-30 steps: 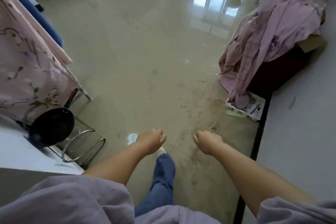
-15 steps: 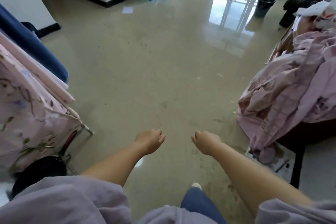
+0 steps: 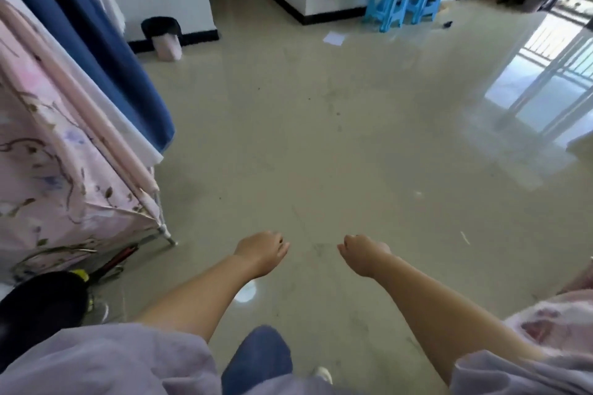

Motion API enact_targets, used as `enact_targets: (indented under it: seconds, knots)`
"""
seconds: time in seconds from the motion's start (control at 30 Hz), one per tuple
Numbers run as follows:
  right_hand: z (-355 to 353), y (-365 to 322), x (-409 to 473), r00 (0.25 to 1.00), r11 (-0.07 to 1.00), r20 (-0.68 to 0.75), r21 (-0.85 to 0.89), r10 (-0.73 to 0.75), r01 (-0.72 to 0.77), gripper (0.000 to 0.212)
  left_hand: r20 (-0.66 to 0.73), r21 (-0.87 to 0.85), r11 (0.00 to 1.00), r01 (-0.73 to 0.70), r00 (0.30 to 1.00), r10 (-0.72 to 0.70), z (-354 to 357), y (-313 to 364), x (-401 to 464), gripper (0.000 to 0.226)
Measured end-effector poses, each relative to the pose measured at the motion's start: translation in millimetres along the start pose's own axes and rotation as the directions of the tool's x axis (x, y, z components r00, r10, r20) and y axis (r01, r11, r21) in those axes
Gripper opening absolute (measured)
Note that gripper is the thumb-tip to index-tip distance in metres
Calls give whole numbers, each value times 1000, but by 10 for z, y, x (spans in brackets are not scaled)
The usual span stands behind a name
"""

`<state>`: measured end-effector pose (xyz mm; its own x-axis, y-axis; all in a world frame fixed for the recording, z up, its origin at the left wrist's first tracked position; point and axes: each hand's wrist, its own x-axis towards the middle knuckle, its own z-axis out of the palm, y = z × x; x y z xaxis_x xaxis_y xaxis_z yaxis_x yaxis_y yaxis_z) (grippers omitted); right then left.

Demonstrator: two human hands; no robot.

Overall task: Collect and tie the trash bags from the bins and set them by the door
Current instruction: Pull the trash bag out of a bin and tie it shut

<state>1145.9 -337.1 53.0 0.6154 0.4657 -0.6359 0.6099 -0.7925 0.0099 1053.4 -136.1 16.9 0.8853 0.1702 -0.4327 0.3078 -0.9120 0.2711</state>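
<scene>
A small pink bin (image 3: 167, 47) lined with a black trash bag (image 3: 160, 26) stands on the floor against the white wall at the far left. It is well ahead of both hands. My left hand (image 3: 263, 252) and my right hand (image 3: 362, 253) hang out in front of me over the beige floor, a little apart. Their fingers are loosely curled and hold nothing. My blue trouser leg (image 3: 256, 359) shows below them.
A drying rack draped in pink floral cloth (image 3: 64, 189) and blue cloth (image 3: 106, 42) fills the left side, with a black pan (image 3: 41, 305) at its foot. Blue stools (image 3: 404, 5) sit under a wooden table at the back. A paper sheet (image 3: 334, 38) lies nearby. A balcony door (image 3: 568, 9) is at right.
The view has lifted and swung left as I walk forward. The pile of pink clothes at right has mostly left the view, and the pink bin has come into sight. My hands keep their pose.
</scene>
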Motion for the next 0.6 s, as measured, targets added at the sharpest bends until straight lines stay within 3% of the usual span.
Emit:
enact_targets:
  seconds: [0.23, 0.6]
  knots:
    - [-1054, -72, 1431, 990, 987, -39, -91, -138, 134, 37, -40, -109, 975, 196, 979, -201, -567, -534, 1034, 38]
    - [-2987, -558, 3579, 965, 962, -86, -134, -249, 236, 36, -49, -150, 944, 294, 951, -304, -2084, -1721, 2863, 35]
